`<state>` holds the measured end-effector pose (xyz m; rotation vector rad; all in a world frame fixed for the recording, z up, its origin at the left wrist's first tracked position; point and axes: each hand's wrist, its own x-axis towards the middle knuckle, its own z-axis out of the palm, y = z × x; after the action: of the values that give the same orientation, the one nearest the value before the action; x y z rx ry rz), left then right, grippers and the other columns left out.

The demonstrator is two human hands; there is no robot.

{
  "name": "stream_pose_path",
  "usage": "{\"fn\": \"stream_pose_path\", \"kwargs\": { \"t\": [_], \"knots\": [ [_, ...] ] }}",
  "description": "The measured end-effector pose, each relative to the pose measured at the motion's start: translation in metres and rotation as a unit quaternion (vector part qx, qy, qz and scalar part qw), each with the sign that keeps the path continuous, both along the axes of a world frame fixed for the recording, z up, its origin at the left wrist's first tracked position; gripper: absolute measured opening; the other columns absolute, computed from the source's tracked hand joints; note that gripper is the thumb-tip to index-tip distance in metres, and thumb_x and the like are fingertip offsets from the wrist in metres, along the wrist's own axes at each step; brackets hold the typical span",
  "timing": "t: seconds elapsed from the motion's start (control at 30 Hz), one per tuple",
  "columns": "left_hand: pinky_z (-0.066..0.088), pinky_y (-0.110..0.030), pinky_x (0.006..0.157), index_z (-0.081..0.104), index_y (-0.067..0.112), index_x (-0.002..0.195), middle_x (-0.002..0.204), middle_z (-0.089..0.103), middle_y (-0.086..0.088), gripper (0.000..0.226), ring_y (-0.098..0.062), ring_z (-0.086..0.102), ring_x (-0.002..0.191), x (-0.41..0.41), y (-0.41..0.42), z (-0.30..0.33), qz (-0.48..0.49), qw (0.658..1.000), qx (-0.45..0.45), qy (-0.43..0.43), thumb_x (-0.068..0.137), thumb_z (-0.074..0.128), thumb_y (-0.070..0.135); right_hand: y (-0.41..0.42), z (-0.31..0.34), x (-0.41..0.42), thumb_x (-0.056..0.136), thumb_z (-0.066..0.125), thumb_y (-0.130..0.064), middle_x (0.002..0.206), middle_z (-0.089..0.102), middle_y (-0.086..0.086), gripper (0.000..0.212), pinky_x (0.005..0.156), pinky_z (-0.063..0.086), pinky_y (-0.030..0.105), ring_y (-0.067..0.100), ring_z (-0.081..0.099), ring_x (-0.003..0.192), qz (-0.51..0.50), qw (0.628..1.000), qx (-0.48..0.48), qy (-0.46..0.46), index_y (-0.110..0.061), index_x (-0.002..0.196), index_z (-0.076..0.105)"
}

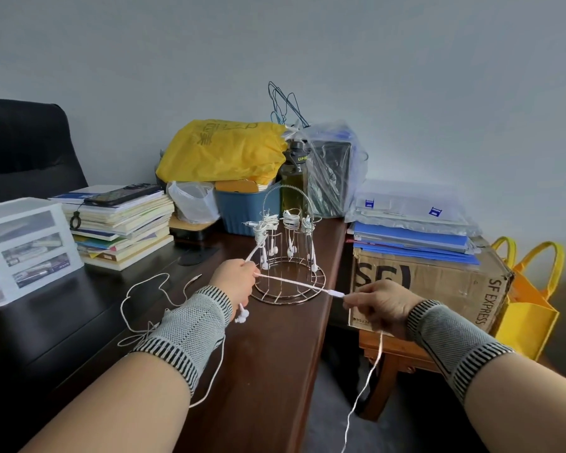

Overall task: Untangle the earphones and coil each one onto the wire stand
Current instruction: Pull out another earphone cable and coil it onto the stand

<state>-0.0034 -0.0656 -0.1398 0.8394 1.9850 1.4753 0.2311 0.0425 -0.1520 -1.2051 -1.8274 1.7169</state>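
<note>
Several white earphones are already coiled on the round metal wire stand, while a white cord is pinched taut between the left hand and right hand, and another loose white earphone cable is left on the dark desk.

A white earphone cord stretches taut between both hands; the wire stand, hung with coiled earphones, stands just beyond them.

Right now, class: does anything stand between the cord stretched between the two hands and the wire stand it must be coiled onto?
Nothing visible does. The white earphone cord, held by the left hand and right hand, runs just in front of the wire stand, which already carries coiled earphones on its upper arms.
</note>
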Motion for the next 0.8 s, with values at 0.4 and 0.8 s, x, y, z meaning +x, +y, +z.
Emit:
{"fn": "stream_pose_path", "kwargs": {
  "t": [0.4, 0.8],
  "knots": [
    [0.042, -0.029, 0.062, 0.052, 0.020, 0.113, 0.088, 0.061, -0.005, 0.021, -0.018, 0.051, 0.061, 0.011, -0.014, 0.032, 0.060, 0.980, -0.001, 0.192, 0.093, 0.050, 0.027, -0.027, 0.055, -0.038, 0.088, 0.066, -0.031, 0.079, 0.065, -0.009, 0.020, 0.064, 0.048, 0.013, 0.006, 0.058, 0.071, 0.086, 0.907, 0.359, -0.204, -0.013, 0.086, 0.073],
    [0.030, -0.023, 0.048, 0.064, 0.018, 0.070, 0.073, 0.059, 0.002, 0.032, -0.006, 0.043, 0.052, 0.015, -0.028, 0.026, -0.104, 0.975, -0.021, 0.195, 0.096, 0.046, 0.022, -0.026, 0.060, -0.061, 0.081, 0.075, -0.020, 0.048, 0.046, 0.000, 0.016, 0.041, 0.026, 0.023, 0.013, 0.031, 0.040, 0.066, 0.986, 0.153, 0.003, -0.008, 0.071, 0.070]
  ]
}}
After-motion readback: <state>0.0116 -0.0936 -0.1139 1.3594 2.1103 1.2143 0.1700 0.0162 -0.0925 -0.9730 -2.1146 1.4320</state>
